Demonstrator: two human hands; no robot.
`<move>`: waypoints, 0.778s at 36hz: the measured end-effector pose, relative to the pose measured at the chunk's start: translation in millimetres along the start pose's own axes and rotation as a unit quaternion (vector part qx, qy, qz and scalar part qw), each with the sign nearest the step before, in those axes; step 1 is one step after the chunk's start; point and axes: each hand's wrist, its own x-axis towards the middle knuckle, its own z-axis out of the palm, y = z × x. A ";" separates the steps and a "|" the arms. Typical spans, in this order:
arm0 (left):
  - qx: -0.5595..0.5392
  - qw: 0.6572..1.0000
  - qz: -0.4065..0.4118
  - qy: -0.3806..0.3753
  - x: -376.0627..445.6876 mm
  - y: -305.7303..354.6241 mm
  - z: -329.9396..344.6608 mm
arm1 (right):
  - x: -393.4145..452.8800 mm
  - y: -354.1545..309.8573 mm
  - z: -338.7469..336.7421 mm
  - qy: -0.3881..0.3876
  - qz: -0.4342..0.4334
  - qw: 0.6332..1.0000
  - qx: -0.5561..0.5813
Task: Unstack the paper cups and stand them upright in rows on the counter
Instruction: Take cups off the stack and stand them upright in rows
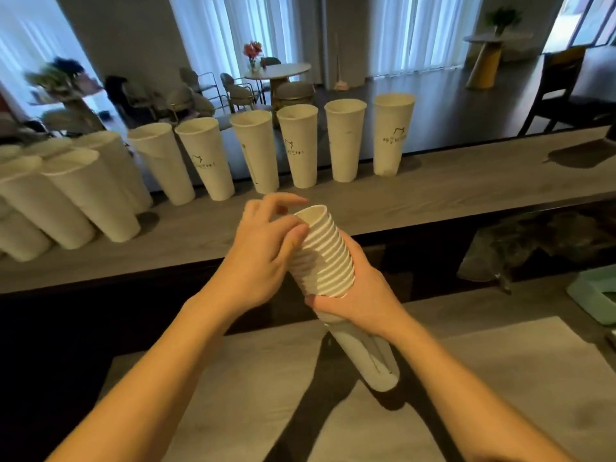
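A stack of white paper cups [328, 261] tilts in front of me, rims pointing up and away, its base low near the lower counter. My right hand [353, 298] grips the stack around its middle. My left hand [263, 251] pinches the rim of the top cup with thumb and fingers. Along the back of the grey counter [466, 188] several single cups stand upright in a row, from one at the right end [391, 135] to one further left [206, 161]. More upright cups [86, 195] crowd the counter's left end in a second row.
A dark crumpled plastic bag [533, 248] lies below the counter at the right, beside a pale green box [596, 295]. A light mat [466, 395] covers the lower worktop. Beyond the counter are chairs, a round table [278, 70] and curtained windows.
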 end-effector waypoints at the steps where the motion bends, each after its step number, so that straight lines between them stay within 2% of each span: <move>1: 0.002 1.000 -0.004 -0.012 -2.5 -5.0 -16.4 | 5.8 -9.3 7.5 -0.005 -0.011 1.000 0.004; 4: 0.000 0.994 -0.060 -0.091 -1.5 -11.6 -40.9 | 12.5 -22.7 12.9 -0.016 -0.023 1.000 0.004; 7: -0.010 0.993 -0.077 -0.084 -6.5 -19.0 -65.1 | 24.3 -40.3 24.0 -0.032 -0.048 0.998 -0.018; 17: -0.119 0.982 -0.128 0.068 -23.3 -56.0 -132.1 | 62.3 -94.3 57.8 -0.073 -0.109 0.989 -0.062; 20: -0.143 0.963 -0.143 0.177 -23.0 -67.2 -157.3 | 74.5 -99.7 63.7 -0.069 -0.106 0.988 -0.084; 22: -0.099 0.939 -0.142 0.296 -20.6 -78.7 -179.4 | 83.6 -100.2 64.7 -0.047 -0.092 0.990 -0.092; 24: -0.021 0.918 -0.131 0.373 -15.5 -98.5 -197.4 | 96.4 -99.1 66.9 -0.012 -0.072 0.994 -0.081; 26: 0.041 0.927 -0.132 0.350 -10.2 -117.2 -193.4 | 100.2 -96.7 64.0 0.006 -0.051 0.997 -0.065; 28: 0.126 0.945 -0.116 0.279 -2.4 -141.7 -182.4 | 105.8 -96.9 66.1 0.018 -0.051 0.996 -0.066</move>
